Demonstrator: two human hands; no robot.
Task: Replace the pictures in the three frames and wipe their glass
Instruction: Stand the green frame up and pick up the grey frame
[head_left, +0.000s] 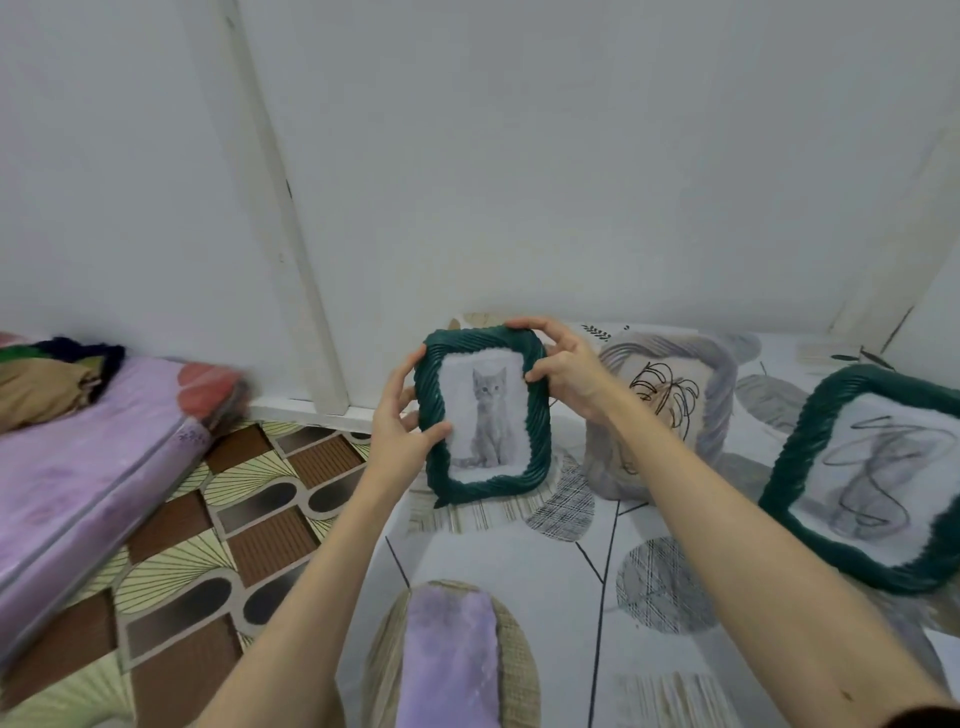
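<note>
A dark green frame (485, 488) with a grey kitten picture stands upright on the patterned sheet. My left hand (402, 434) grips its left edge, thumb on the front. At its upper right corner, my right hand (563, 371) grips the rim. Behind it to the right stands a pale lilac frame (719, 410) holding a line drawing, partly hidden by my right arm. A second green frame (795, 478) with a scribbled grey picture leans at the far right. A purple cloth (452, 654) lies on the sheet near me.
The sheet-covered surface (587, 561) meets a white wall (519, 156) behind the frames. A purple mattress (78, 467) with folded clothes (47, 379) lies at the left. Patterned floor (208, 545) runs between them.
</note>
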